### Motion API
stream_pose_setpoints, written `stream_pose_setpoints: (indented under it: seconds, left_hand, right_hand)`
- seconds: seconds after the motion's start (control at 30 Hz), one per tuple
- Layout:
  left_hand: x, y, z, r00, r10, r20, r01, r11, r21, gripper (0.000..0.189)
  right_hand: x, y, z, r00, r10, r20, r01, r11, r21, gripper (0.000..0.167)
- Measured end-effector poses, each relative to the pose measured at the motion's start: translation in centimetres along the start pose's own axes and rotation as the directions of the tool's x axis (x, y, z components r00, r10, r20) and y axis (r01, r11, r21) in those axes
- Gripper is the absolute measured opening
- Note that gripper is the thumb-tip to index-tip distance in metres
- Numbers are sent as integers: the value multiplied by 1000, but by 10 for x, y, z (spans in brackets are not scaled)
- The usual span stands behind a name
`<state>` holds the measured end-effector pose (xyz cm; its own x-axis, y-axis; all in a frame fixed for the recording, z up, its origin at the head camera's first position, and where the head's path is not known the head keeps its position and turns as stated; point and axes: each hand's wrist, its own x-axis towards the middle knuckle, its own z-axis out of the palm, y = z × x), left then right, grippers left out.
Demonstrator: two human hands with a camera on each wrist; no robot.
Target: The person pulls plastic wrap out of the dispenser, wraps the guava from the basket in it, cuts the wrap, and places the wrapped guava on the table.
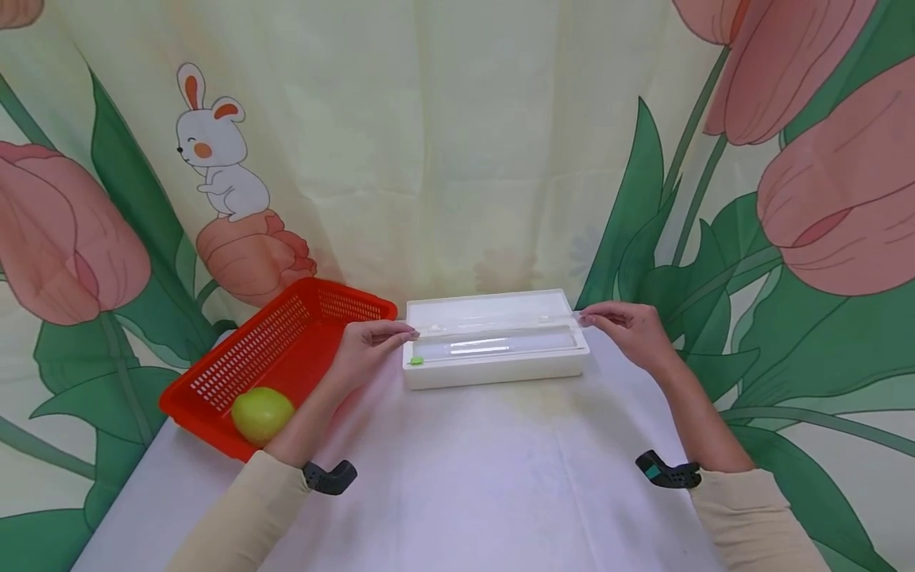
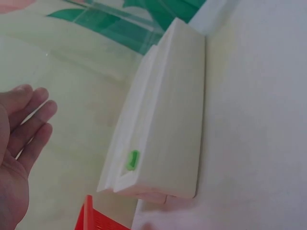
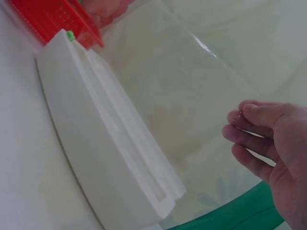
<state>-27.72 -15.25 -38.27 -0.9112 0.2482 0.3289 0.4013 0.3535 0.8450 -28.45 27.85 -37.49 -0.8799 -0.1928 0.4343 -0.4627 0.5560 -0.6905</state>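
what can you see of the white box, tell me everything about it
The box is long, white and low, apparently plastic, with a plain front. Its lid stands open along the far side, showing a long recess with shiny glints inside. A small green piece sits at its left end. It stands on the table, long side to the front, right of the basket. Clear film is held above it by the left hand and right hand, neither touching the box.

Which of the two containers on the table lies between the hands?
The white box with the green tab; the red basket lies to its left.
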Motion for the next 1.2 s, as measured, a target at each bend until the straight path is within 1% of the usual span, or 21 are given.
stream_pose_setpoints:
  seconds: [0.13,0.3,0.47,0.73,0.83,1.07,1.2]
  left_hand:
    - [-1,0,1,1000,12,-11,-12,1000,4,22]
    - [-2,0,1,1000,16,-20,-15,1000,15,23]
    - [-4,-1,1,999,13,-30,-12,1000,7,22]
    - [-6,4,-1,1000,18,-13,-18,1000,-4,24]
    - [-8,6,-1,1000,20,-10,-20,1000,-7,24]
    - [-10,9,-1,999,49,-17,-49,999,5,24]
    - [-13,12,-2,999,42,-19,-42,999,16,24]
  right_hand:
    - [1,2,0,1000,-13,6,13,1000,6,22]
    - [1,1,0,1000,10,10,-10,1000,5,21]
    - [-2,-1,1,1000,26,17,-26,1000,0,21]
    - [-6,-2,-1,999,-35,-4,35,999,24,20]
    - [-8,-3,-2,999,-34,3,34,999,27,20]
    - [-14,-6,-5,999,-46,1,46,999,17,19]
    - [-15,-8,-6,998,-57,-1,57,998,4,19]
